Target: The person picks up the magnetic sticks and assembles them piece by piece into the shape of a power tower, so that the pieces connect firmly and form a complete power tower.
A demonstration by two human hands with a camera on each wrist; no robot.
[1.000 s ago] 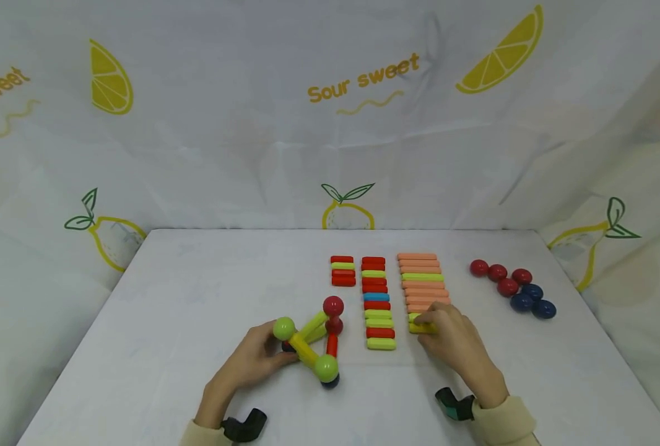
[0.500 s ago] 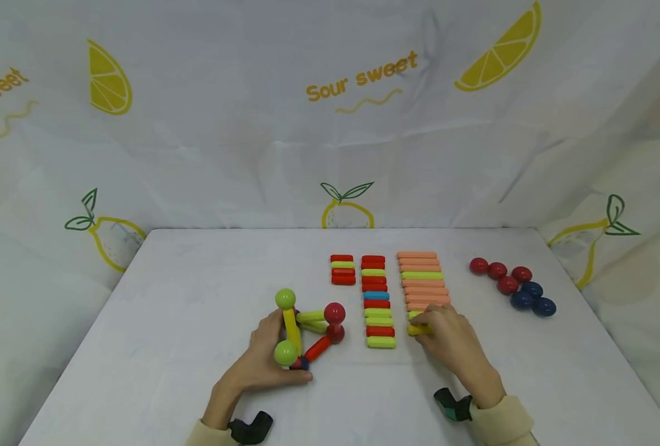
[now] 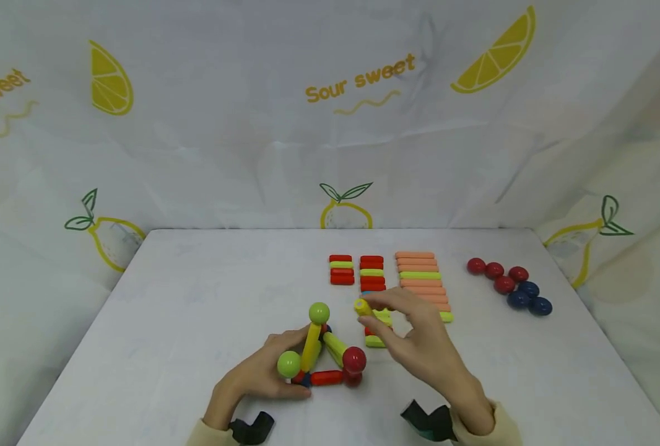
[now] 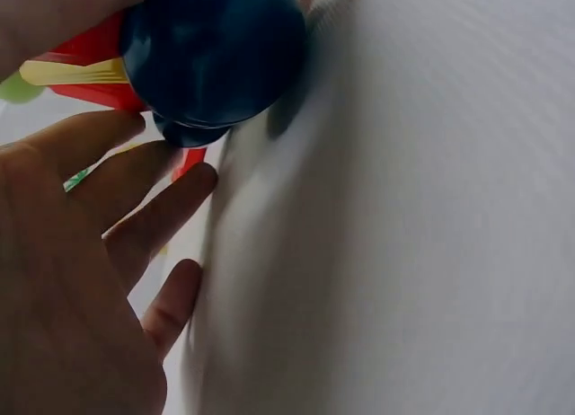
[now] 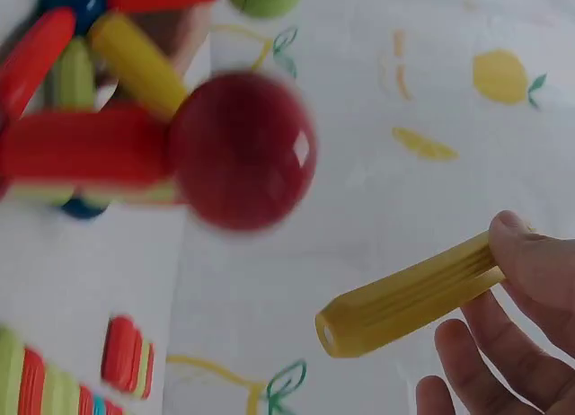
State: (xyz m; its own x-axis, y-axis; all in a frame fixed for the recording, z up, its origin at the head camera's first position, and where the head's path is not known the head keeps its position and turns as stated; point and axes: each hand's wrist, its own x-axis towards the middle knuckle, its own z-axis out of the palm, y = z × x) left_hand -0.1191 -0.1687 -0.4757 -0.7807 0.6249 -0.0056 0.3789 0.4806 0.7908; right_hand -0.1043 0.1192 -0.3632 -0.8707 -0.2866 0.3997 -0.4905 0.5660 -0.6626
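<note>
Right hand (image 3: 419,347) pinching a yellow stick (image 3: 363,306) aloft near the tabletop's front edge, long axis aimed left toward the ball-and-stick frame (image 3: 321,350) — just beside it. Left hand (image 3: 263,375) gripping the frame's base, steadying it.

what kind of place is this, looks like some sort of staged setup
Probably a staged tabletop recording booth, not a lived-in room. A white table is walled in by a lemon-print cloth backdrop, and toy rods and balls lie sorted in neat rows by kind.
</note>
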